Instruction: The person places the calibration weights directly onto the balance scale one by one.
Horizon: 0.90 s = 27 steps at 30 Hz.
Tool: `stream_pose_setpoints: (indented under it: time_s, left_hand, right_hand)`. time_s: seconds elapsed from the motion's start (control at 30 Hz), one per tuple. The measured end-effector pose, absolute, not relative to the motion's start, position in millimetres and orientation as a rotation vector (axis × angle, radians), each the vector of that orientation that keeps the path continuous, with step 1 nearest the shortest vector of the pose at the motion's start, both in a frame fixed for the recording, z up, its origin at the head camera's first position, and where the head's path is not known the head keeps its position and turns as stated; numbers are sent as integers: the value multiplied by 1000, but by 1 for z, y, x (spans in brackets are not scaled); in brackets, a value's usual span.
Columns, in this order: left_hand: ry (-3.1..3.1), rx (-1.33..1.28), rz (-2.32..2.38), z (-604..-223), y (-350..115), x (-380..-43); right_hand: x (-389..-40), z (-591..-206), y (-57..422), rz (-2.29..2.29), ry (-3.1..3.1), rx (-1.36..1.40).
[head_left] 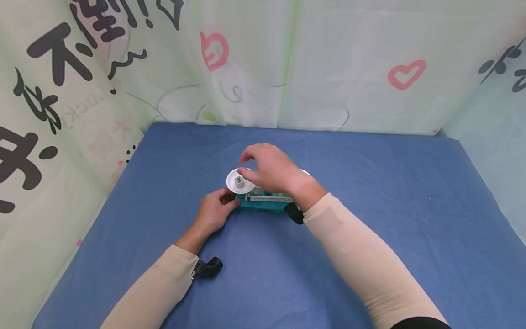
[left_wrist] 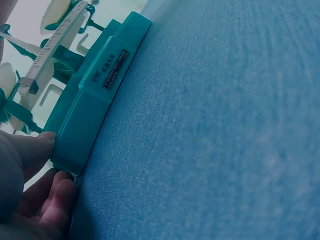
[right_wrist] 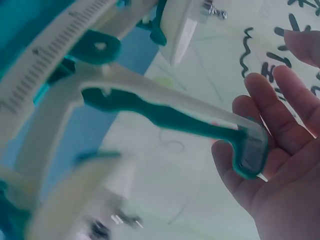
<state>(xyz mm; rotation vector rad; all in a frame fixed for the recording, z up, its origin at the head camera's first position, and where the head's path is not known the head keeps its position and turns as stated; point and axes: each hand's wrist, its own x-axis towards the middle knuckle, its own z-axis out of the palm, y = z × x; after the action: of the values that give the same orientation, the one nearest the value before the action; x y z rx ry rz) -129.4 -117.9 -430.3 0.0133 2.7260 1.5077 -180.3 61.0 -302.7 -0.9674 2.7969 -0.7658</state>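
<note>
A teal-and-white balance scale (head_left: pixel 265 204) stands on the blue cloth, with a ruled beam (head_left: pixel 269 198) along its front. My left hand (head_left: pixel 213 211) grips the left end of its base, thumb on top and fingers against the end, as the left wrist view shows. On the white left pan (head_left: pixel 246 188) stands a small metal weight (head_left: pixel 239 181). Above the scale my right hand (head_left: pixel 273 168) hovers with fingers loosely bent and nothing held. It hides most of the right pan (head_left: pixel 305 172). In the right wrist view, shiny metal pieces (right_wrist: pixel 125 219) show blurred by the nearer pan (right_wrist: pixel 75 200).
Blue cloth (head_left: pixel 390 219) covers the table around the scale. Pale printed curtains (head_left: pixel 328 55) hang along the back and both sides. Black wrist straps (head_left: pixel 208 267) sit over the beige sleeves (head_left: pixel 357 256).
</note>
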Motion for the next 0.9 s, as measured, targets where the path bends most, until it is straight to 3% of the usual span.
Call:
stream_pose_setpoints:
  time_s: [0.53,0.9]
  left_hand:
    - [2693,-42,1528,-431,-116,-128]
    - [2682,-44,1528,-430,-116,-128]
  right_hand:
    - [-165,-283,116,-1002,2885,-770]
    - [-147,-292,163,-1066,2983,-628]
